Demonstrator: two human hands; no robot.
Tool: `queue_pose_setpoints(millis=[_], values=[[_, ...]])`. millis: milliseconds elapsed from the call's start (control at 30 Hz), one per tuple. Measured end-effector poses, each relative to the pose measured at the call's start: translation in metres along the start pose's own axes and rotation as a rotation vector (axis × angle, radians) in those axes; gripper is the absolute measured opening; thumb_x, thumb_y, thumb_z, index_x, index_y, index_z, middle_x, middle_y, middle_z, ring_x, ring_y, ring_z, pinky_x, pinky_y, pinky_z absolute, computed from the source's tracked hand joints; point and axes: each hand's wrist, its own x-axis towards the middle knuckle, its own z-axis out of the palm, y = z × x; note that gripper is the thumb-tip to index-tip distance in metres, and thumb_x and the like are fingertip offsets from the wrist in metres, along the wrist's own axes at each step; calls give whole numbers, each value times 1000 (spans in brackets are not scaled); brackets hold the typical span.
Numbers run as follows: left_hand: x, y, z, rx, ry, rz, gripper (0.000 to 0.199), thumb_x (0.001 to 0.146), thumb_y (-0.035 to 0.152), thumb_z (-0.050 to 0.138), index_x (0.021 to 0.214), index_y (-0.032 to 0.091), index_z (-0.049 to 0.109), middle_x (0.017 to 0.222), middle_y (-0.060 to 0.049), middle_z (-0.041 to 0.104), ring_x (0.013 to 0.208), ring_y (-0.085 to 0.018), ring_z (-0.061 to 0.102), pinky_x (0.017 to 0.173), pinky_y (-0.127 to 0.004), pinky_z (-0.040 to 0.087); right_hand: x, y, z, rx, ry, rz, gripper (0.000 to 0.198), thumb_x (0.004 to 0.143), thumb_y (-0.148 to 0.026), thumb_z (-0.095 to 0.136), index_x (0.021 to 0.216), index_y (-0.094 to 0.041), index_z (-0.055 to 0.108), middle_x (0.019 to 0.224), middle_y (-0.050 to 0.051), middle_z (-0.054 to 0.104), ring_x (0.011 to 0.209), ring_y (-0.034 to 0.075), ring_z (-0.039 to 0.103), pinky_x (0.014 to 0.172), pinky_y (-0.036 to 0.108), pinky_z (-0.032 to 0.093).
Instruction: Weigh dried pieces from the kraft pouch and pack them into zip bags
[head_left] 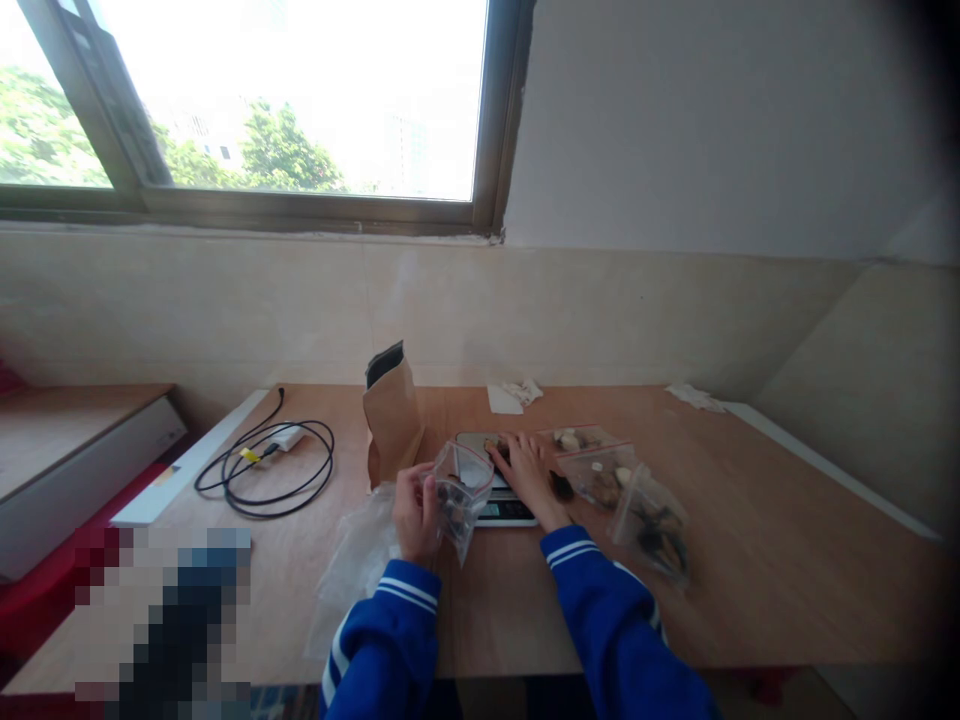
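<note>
My left hand point(416, 512) pinches the edge of a clear zip-lock bag point(459, 505) with a red seal line; a few dark pieces show inside it. Over the pan of a small kitchen scale point(504, 511) with a lit display, my right hand point(527, 468) reaches down with curled fingers. Brown dried pieces point(493, 448) lie at its fingertips, partly covered by the hand. A dark piece point(561, 486) sits just right of the right wrist. Beneath and beside my left hand spread empty-looking clear plastic bags point(349, 560).
Several filled zip-lock bags point(656, 535) lie right of the scale. An open brown paper bag point(391, 425) stands behind my left hand. A coiled black cable point(322, 485) with a white adapter point(287, 437) lies at left. Crumpled tissue point(517, 396) rests by the wall.
</note>
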Motion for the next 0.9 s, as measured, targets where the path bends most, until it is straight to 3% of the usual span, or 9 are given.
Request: queue_pose_setpoints(millis=[167, 433, 600, 800, 900], values=[[-1, 3, 0, -39, -7, -32, 25, 88, 42, 50, 99, 21, 59, 78, -3, 61, 62, -13, 56, 55, -23, 44, 2, 5, 2, 21, -26, -18, 37, 93, -45, 42, 115, -20, 58, 124, 13, 54, 113, 29, 47, 92, 43, 34], [-1, -1, 1, -36, -10, -58, 24, 88, 41, 50, 99, 21, 58, 76, -3, 62, 64, -13, 57, 56, -23, 45, 1, 6, -6, 88, -17, -60, 36, 87, -44, 54, 110, -16, 55, 108, 14, 62, 106, 30, 54, 89, 44, 38], [-1, -3, 0, 3, -20, -33, 23, 89, 40, 48, 100, 22, 58, 78, -3, 61, 63, -13, 57, 56, -23, 45, -1, -2, -12, 384, -3, -62, 29, 86, -37, 52, 106, -16, 52, 100, 11, 64, 91, 25, 62, 77, 36, 46], [0, -2, 0, 27, -12, -11, 23, 89, 41, 48, 99, 22, 59, 83, -4, 61, 65, -12, 56, 57, -23, 45, 5, -31, -50, 726, 158, 24, 27, 83, -42, 55, 96, -19, 56, 90, 7, 65, 82, 21, 62, 73, 33, 48], [0, -2, -1, 23, -18, -13, 23, 89, 40, 49, 99, 22, 59, 84, -4, 61, 64, -12, 56, 58, -24, 45, 7, -46, -74, 802, 130, -11, 29, 82, -41, 58, 101, -19, 57, 94, 6, 65, 85, 19, 62, 76, 32, 49]])
